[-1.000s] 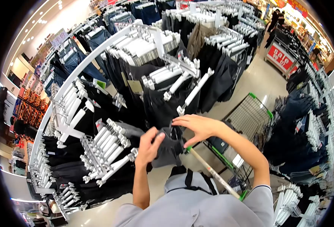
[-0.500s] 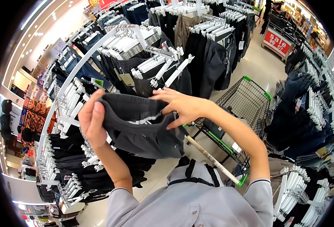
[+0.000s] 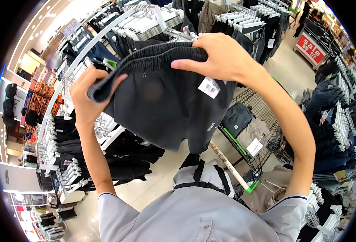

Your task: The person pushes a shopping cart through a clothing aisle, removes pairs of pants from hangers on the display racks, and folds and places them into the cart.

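Observation:
Dark grey shorts (image 3: pixel 157 101) hang spread between my two hands, with the gathered elastic waistband at the top and a white barcode tag near the right side. My left hand (image 3: pixel 91 90) pinches the left end of the waistband between thumb and fingers. At the waistband's right end, my right hand (image 3: pixel 218 58) is closed on the fabric, its thumb lying across the front. Small white lettering shows near the lower right hem.
A shopping cart (image 3: pixel 230 161) with folded garments stands to the right. Racks of dark clothes on white hangers (image 3: pixel 145 24) lie ahead and left; more clothes (image 3: pixel 331 121) hang at right. A red sale sign (image 3: pixel 311 48) stands farther back.
The shorts were bunched low between my hands; they are now raised and stretched wide. My right hand has moved up and right and closed on the waistband, and the barcode tag has come into view.

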`<state>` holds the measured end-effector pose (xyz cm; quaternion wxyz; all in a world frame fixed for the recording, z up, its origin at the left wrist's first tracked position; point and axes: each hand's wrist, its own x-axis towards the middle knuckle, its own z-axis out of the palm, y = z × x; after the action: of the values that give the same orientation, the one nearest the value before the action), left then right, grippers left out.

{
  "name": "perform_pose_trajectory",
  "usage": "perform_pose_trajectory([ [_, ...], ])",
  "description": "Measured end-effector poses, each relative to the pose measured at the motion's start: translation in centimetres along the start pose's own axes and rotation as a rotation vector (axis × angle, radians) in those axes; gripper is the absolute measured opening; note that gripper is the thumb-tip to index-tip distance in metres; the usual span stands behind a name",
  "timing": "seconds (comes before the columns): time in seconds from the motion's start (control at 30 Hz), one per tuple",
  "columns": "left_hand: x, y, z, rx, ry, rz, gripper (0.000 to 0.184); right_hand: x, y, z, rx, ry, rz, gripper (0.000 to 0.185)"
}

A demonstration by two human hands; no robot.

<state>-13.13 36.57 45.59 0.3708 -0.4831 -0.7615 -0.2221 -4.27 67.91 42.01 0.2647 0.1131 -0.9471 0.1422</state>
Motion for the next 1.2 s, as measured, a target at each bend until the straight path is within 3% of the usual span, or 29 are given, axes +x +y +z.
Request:
perform_pose_trajectory([
  [0.03, 0.4, -0.5, -0.4, -0.031, -0.024, 0.001, 0.029, 0.1, 0.3, -0.4, 0.034, 0.019, -0.053, 0.082],
  [0.13, 0.9, -2.0, -0.6, -0.182, -0.045, -0.214, 0.024, 0.4, 1.5, -1.8, 0.417, -0.204, 0.093, 0.079],
  [0.23, 1.1, -3.4, 0.2, -0.374, -0.048, -0.508, 0.025, 0.3, 2.7, -2.7, 0.560, -0.237, -0.198, 0.028],
  [0.27, 1.2, -3.3, 0.3, -0.412, -0.038, -0.575, 0.027, 0.7, 3.4, -2.8, 0.571, -0.283, -0.322, 0.021],
  [0.37, 1.8, -3.3, 0.6, -0.510, -0.011, -0.635, 0.029, 0.3, 3.7, -1.6, 0.620, -0.282, -0.199, 0.033],
  [0.43, 2.2, -3.5, 0.8, -0.578, 0.003, -0.626, 0.029, 0.6, 3.6, -1.5, 0.833, -0.401, 0.037, 0.045],
  [0.53, 3.4, -3.7, 1.1, -0.566, -0.006, -0.579, 0.028, -0.1, 2.4, -1.1, 0.414, -0.371, -0.234, 0.057],
  [0.63, 4.1, -4.4, 1.4, -0.573, -0.003, -0.594, 0.027, -0.7, 1.0, 0.4, 0.284, -0.478, -0.221, 0.045],
  [0.7, 4.5, -5.4, 1.7, -0.689, 0.046, -0.620, 0.025, -1.3, 1.6, 2.9, 0.224, -0.318, -0.240, 0.031],
  [0.77, 4.8, -6.0, 1.8, -0.682, 0.067, -0.618, 0.027, -1.0, 2.2, 3.8, 0.342, -0.086, -0.388, 0.029],
  [0.83, 4.8, -7.3, 2.5, -0.609, 0.145, -0.619, 0.030, 0.0, 2.4, 2.3, 0.395, -0.181, -0.156, 0.033],
  [0.97, 4.8, -9.1, 3.9, -0.588, 0.112, -0.713, 0.030, 1.8, 3.8, 2.3, 0.524, 0.016, -0.079, 0.033],
  [1.1, 4.6, -10.2, 5.5, -0.603, -0.007, -0.629, 0.029, 3.2, 3.7, 2.2, 0.301, 0.183, 0.110, 0.035],
  [1.2, 4.5, -11.2, 6.1, -0.633, -0.178, -0.662, 0.028, 4.6, 5.3, 1.8, 0.039, 0.266, 0.057, 0.037],
])
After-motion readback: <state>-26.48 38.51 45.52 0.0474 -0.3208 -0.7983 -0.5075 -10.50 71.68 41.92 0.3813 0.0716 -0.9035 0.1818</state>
